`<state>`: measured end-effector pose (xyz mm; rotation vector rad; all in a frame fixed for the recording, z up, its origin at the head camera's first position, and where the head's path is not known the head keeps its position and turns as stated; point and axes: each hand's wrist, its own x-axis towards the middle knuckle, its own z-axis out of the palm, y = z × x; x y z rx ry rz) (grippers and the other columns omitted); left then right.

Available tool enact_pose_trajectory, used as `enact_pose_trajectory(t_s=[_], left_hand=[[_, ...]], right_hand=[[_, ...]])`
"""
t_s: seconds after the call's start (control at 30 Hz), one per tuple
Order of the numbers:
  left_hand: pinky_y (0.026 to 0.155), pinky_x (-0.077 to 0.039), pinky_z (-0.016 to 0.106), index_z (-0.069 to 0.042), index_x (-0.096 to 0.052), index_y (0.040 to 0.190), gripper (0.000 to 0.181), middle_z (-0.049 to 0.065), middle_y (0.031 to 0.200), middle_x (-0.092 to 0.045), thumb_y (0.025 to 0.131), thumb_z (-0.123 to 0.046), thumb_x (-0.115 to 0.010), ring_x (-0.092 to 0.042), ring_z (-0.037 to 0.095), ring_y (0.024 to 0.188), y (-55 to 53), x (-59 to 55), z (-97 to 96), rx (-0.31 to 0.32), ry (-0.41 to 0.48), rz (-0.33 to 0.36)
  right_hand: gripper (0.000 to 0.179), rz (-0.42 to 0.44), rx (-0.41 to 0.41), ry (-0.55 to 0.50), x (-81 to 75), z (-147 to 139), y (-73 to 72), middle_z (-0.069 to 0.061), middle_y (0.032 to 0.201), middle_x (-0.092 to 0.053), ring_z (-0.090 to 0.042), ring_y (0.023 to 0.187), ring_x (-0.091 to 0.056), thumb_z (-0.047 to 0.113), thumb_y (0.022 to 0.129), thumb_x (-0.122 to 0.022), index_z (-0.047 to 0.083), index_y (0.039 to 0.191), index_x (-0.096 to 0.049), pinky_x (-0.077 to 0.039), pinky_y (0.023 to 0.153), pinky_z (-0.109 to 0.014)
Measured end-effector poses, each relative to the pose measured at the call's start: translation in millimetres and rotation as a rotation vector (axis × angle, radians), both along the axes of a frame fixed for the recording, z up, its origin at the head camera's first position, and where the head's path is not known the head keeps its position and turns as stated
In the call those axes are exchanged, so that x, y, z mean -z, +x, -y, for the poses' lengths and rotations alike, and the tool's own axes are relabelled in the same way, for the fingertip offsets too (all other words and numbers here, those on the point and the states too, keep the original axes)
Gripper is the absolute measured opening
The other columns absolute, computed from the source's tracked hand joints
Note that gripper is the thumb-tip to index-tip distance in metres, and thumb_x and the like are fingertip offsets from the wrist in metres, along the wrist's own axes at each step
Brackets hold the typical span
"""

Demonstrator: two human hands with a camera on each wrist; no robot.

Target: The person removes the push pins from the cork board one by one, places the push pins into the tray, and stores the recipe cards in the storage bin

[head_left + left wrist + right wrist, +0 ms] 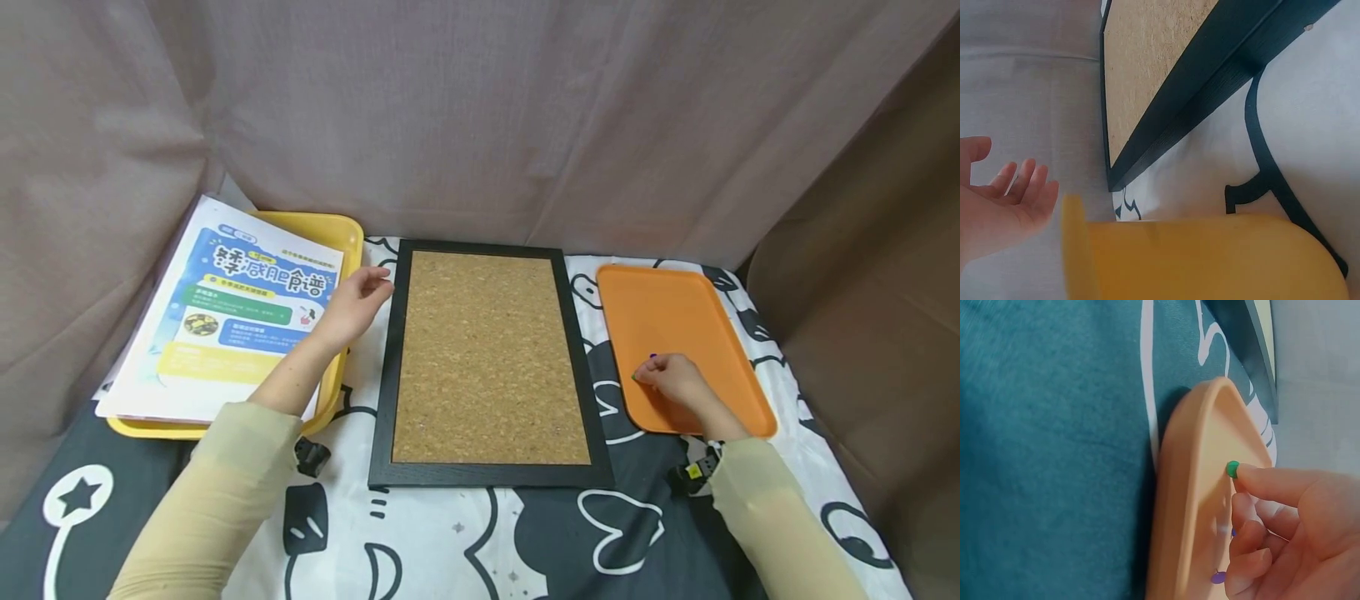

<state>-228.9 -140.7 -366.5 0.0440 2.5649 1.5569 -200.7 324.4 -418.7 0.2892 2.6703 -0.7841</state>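
My right hand [678, 382] is over the near part of an orange tray [663, 304]. Between its thumb and forefinger it pinches a green thumbtack [1232, 469], best seen in the right wrist view. A purple thumbtack [1218, 577] lies in the tray below the fingers, and a blue one [653, 356] shows beside the hand. My left hand [354, 307] hovers with loosely bent fingers and holds nothing, between a yellow tray [350, 233] and a black-framed corkboard [491, 358]. Printed paper sheets [225, 321] lie stacked on the yellow tray, partly hidden by the left forearm.
A black, white and grey patterned cloth [435, 542] covers the table. Behind it hangs a grey-brown curtain [480, 125], which also closes off both sides. The corkboard lies flat between the two trays, its raised frame forming a low edge.
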Motion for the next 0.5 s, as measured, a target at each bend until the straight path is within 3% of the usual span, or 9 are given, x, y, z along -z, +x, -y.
enact_pose_trajectory(t_s=[0.5], left_hand=[[0.105, -0.039, 0.045, -0.002, -0.042, 0.136, 0.044, 0.019, 0.129, -0.05, 0.098, -0.026, -0.044, -0.046, 0.031, 0.122, -2.6, 3.0, -4.5, 0.012, 0.001, -0.049]], right_hand=[[0.033, -0.061, -0.015, -0.044, -15.9, 1, -3.7, -0.018, 0.096, -0.062, -0.024, 0.082, -0.05, 0.024, 0.097, -0.046, -0.005, 0.108, -0.059, -0.043, 0.066, -0.026]])
